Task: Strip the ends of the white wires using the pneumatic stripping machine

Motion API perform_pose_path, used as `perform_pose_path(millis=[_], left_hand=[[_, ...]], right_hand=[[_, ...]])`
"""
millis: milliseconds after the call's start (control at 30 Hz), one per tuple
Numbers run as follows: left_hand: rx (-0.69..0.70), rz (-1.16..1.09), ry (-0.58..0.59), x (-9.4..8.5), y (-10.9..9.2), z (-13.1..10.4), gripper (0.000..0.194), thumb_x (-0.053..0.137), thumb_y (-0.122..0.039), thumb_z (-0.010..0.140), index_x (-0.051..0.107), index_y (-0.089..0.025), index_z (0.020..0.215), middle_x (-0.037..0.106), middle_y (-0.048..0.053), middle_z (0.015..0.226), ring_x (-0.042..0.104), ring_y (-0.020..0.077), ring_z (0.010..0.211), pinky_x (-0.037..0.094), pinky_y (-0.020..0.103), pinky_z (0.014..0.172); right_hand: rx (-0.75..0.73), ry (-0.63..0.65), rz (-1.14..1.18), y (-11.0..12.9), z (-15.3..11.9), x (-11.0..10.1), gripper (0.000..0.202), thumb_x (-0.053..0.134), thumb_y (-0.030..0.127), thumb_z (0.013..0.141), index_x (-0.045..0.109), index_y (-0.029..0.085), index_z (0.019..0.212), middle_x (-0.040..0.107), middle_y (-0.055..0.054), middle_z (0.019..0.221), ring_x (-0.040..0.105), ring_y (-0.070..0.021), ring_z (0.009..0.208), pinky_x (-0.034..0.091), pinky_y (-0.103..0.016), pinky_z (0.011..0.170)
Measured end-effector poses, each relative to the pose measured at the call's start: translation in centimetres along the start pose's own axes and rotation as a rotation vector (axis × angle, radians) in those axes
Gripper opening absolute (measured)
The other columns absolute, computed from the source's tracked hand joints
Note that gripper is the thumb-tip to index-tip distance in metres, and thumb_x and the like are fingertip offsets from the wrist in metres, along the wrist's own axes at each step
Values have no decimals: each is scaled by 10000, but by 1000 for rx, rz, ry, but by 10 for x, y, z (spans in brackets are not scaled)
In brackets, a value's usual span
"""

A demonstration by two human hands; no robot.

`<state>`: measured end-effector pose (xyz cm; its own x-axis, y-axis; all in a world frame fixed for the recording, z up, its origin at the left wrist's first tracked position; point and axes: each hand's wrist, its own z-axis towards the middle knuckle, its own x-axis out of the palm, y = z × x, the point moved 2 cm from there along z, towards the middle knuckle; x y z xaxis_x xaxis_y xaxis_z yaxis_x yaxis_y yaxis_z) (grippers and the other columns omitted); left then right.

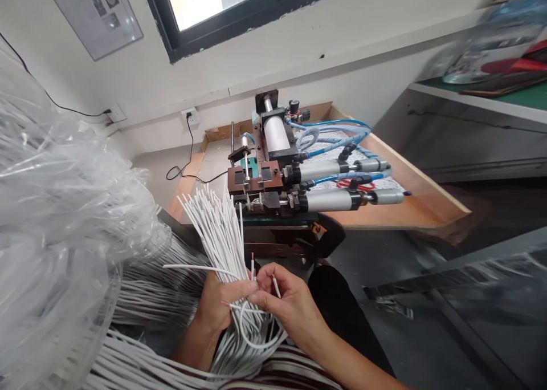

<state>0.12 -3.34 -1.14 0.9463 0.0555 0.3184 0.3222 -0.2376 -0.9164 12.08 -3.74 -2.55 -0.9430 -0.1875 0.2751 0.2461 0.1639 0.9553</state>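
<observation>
A thick bundle of white cables [216, 224] stands upright in front of me, its loose ends fanned out toward the machine. My left hand [220, 301] is closed around the bundle from the left side. Pinched beside it, my right hand [288, 301] has its thumb and fingers on a white cable, part of which curves in a loop below. A few cable ends near my hands show reddish bare tips. One cable sticks out to the left across the bundle. The fingers partly hide where the cables are gripped.
Ahead sits a pneumatic machine [273, 167] with silver cylinders and blue hoses, in a wooden tray [427, 202]. Clear plastic sheeting [64, 224] covers more cables at left. A green-topped shelf [521, 93] stands at the right. More cables [158, 293] lie behind my left hand.
</observation>
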Motion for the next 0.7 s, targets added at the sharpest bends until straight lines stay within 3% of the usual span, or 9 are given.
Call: perform_pose_path(millis=[133, 233, 433, 567, 700], left_hand=[[1, 3, 20, 2, -1, 0, 202, 656, -57, 481, 606, -130, 663, 615, -15, 566, 539, 132, 521, 414, 246, 517], [1, 13, 27, 2, -1, 0, 213, 661, -43, 476, 611, -129, 664, 622, -17, 565, 539, 130, 517, 416, 246, 516], [-15, 40, 47, 0, 1, -1, 142, 654, -45, 482, 595, -117, 589, 594, -9, 497, 502, 116, 454, 376, 227, 442], [-23, 27, 45, 4, 0, -2, 271, 666, -39, 459, 617, -141, 705, 621, -13, 568, 533, 132, 519, 415, 246, 512], [-27, 37, 33, 7, -6, -4, 292, 672, -49, 433, 621, -144, 704, 631, -8, 584, 536, 143, 543, 421, 257, 533]], right_hand=[[27, 34, -5, 7, 1, -4, 167, 650, 288, 625, 551, 159, 668, 412, 59, 519, 337, -83, 494, 276, -212, 475], [52, 40, -36, 12, 2, -7, 209, 587, 325, 687, 571, 139, 592, 457, 36, 501, 346, -80, 474, 268, -217, 464], [84, 25, -31, 15, 2, -9, 229, 573, 328, 698, 564, 138, 570, 509, 25, 459, 373, -76, 434, 293, -214, 458], [-9, -24, -54, 17, 1, -9, 207, 568, 305, 699, 570, 142, 572, 524, 17, 481, 435, -98, 473, 341, -223, 496], [-84, -68, -123, 20, 1, -10, 199, 562, 292, 705, 580, 150, 566, 527, 9, 512, 456, -118, 515, 356, -239, 521]])
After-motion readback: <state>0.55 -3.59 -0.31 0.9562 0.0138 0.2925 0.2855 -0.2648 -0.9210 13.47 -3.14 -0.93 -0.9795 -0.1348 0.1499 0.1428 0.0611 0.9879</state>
